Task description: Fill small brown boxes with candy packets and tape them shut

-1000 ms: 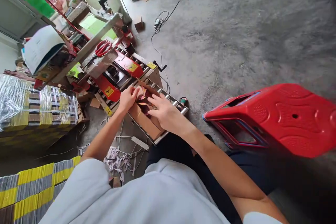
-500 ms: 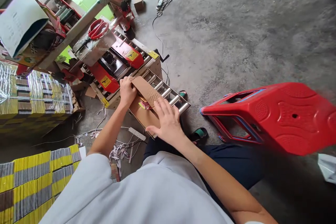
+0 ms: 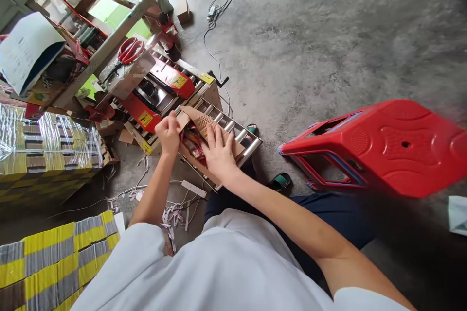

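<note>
An opened cardboard box (image 3: pixel 199 119) lies on the metal roller conveyor (image 3: pixel 252 148) in front of me. Colourful shiny packets (image 3: pixel 192 144), mostly red and pink, show inside it. My left hand (image 3: pixel 168 133) is closed at the box's far left end, its fingers curled at the edge of a short end flap. Flat on the long creased flap and the box opening rests my right hand (image 3: pixel 221 155), fingers stretched and spread. Part of the packets is hidden under that hand.
Beyond the box stands a red-sided box-sealing machine (image 3: pixel 178 82), with red-handled scissors (image 3: pixel 130 50) on top. A red plastic stool (image 3: pixel 401 146) is at my right. Strapped cardboard stacks (image 3: pixel 47 248) stand at left. A power strip (image 3: pixel 193 188) and cables lie on the floor.
My right hand has moved left and pressed down onto the flap and opening. The left hand has shifted slightly left; the end flap and more packets show now.
</note>
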